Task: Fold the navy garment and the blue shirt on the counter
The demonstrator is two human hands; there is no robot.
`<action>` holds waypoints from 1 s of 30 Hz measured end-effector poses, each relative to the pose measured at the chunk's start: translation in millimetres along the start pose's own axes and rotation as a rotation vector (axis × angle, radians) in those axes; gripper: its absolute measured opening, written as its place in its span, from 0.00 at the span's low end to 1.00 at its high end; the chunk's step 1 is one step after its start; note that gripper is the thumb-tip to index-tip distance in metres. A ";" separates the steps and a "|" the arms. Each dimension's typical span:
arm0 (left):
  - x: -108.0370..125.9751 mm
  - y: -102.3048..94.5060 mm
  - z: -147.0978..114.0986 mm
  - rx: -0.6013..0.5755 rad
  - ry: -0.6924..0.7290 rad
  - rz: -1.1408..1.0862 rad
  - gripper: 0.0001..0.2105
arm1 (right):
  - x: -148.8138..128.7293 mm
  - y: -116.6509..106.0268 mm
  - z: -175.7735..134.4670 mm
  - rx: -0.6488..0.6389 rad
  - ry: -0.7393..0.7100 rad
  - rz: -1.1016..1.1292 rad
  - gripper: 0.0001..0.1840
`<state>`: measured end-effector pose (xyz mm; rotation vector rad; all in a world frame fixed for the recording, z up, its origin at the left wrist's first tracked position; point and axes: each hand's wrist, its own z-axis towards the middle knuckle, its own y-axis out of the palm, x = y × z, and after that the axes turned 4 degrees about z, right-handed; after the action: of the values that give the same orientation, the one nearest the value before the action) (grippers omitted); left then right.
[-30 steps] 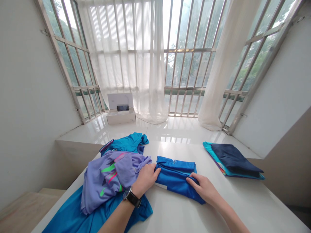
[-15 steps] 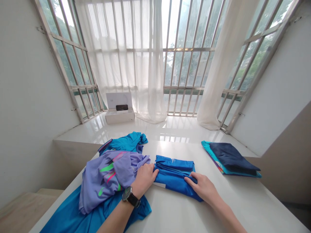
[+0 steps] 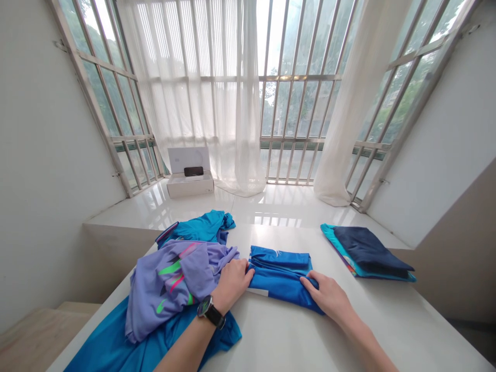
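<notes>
A blue garment with white marks [image 3: 281, 279] lies folded into a compact strip on the white table [image 3: 287, 341]. My left hand [image 3: 233, 281], with a black watch at the wrist, is closed on the garment's left end, thumb on top. At its right end my right hand [image 3: 327, 294] grips the edge between thumb and fingers; the fingertips underneath are hidden. Close to my left hand, a crumpled purple shirt [image 3: 170, 279] with green and pink print lies on a teal-blue garment [image 3: 112, 341].
Behind the purple shirt is a bunched teal garment [image 3: 201, 227]. Folded clothes, a navy one [image 3: 370, 253] on top, lie at the right. An open white box [image 3: 189, 187] with a dark phone-like object [image 3: 194, 171] stands on the sill [image 3: 248, 209] by the barred window.
My right hand has shifted slightly right along with the blue garment's right end. My left hand has moved very slightly right, still on the left end.
</notes>
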<state>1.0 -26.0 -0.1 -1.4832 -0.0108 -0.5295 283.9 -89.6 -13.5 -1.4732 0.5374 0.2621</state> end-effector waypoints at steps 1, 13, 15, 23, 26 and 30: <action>-0.5 -0.5 0.0 -0.002 0.002 -0.010 0.11 | 0.4 -0.2 0.1 -0.007 0.002 0.005 0.20; -3.1 -1.0 0.9 -0.026 -0.039 -0.021 0.10 | -0.9 -5.5 -0.5 -0.042 0.057 -0.036 0.20; -4.2 -1.2 2.0 -0.031 -0.044 -0.023 0.10 | -1.8 -6.3 -1.1 -0.038 0.068 -0.048 0.20; -6.0 -2.0 2.1 -0.029 -0.058 -0.044 0.09 | 0.0 -8.2 -1.7 -0.007 0.086 -0.064 0.21; -6.2 -2.7 1.8 -0.023 -0.057 -0.045 0.09 | 1.1 -8.5 -1.9 -0.001 0.086 -0.058 0.22; -4.5 -3.5 1.8 -0.019 -0.074 -0.031 0.12 | 0.8 -7.9 -2.2 0.000 0.092 -0.055 0.24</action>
<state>-3.6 -22.8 2.0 -1.5221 -0.0870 -0.5003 288.0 -92.7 -7.0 -1.5030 0.5694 0.1516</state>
